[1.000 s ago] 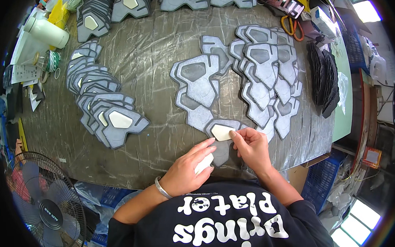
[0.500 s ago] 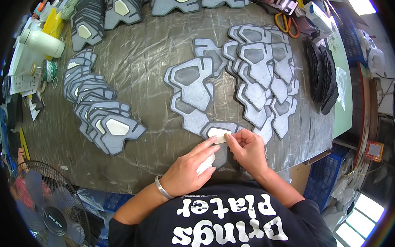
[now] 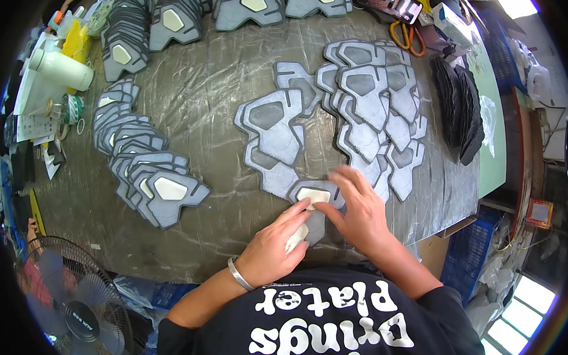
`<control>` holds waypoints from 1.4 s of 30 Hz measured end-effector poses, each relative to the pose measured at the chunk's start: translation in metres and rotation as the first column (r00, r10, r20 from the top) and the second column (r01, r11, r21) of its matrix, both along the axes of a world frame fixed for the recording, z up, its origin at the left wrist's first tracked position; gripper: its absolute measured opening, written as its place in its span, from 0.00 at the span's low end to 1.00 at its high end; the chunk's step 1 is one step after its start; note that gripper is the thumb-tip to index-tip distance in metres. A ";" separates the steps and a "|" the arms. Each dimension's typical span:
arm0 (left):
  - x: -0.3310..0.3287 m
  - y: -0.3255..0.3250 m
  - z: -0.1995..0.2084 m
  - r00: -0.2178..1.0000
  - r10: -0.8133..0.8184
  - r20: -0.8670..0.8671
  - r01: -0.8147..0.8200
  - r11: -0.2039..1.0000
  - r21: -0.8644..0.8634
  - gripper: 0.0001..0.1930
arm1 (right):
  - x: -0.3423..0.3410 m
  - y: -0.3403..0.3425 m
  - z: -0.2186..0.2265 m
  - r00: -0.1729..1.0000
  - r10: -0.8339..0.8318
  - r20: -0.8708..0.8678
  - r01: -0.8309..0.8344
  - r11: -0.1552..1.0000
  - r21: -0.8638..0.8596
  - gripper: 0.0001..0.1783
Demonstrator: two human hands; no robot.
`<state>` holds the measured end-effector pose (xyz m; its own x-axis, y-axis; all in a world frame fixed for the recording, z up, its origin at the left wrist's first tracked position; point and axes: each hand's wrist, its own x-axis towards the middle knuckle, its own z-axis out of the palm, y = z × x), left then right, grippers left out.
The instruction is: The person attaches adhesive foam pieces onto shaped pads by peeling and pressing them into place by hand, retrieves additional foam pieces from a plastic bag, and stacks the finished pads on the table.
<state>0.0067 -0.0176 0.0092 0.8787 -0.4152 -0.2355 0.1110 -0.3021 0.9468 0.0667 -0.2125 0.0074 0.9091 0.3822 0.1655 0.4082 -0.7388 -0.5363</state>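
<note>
In front of me lies a grey, angular flat piece [image 3: 316, 229] with a dark border, partly covered by my hands. A cream pad [image 3: 313, 196] sits in its recessed area. My left hand [image 3: 271, 247], wearing a silver bracelet, curls around more cream pads [image 3: 297, 238] while its fingertips touch the pad on the piece. My right hand [image 3: 363, 215] has its thumb at the pad's right edge; its other fingers are spread and slightly blurred. Just beyond are overlapping grey pieces [image 3: 276, 137] with bare recesses.
A curved row of grey pieces [image 3: 166, 203], several with cream pads, lies at left. More stacks [image 3: 247, 13] line the far edge. At right are piled grey pieces [image 3: 363, 112], black sheets [image 3: 460, 112] and orange-handled scissors [image 3: 407, 38]. A white bottle [image 3: 61, 69] stands far left, a fan [image 3: 82, 316] near left.
My right hand has gone from a pinch at the pad's edge to spread fingers, which moved up and away. The left hand stays nearly in place. The view has shifted slightly.
</note>
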 end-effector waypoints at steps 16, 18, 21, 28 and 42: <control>-0.038 0.040 -0.004 0.883 0.469 0.007 -0.467 0.880 -0.087 0.09 | 0.009 0.023 0.026 0.760 0.525 -0.382 -0.371 0.834 0.409 0.12; -0.044 0.072 -0.003 0.828 0.560 -0.026 -0.560 0.828 -0.022 0.08 | 0.015 0.034 0.015 0.809 0.427 -0.404 -0.225 0.860 0.458 0.14; -0.037 0.118 0.021 0.787 0.607 0.110 -0.617 0.775 0.135 0.08 | 0.032 0.045 -0.001 0.971 0.052 -0.235 -0.009 0.983 0.182 0.18; -0.002 0.132 0.067 0.745 0.290 0.601 -0.659 0.464 0.592 0.16 | 0.061 0.054 -0.008 0.985 -0.097 -0.145 0.076 0.987 -0.141 0.22; 0.017 0.011 0.010 0.932 -0.144 0.333 -0.142 0.700 0.700 0.19 | 0.058 0.050 -0.013 0.878 0.467 0.102 -0.391 0.825 -0.407 0.06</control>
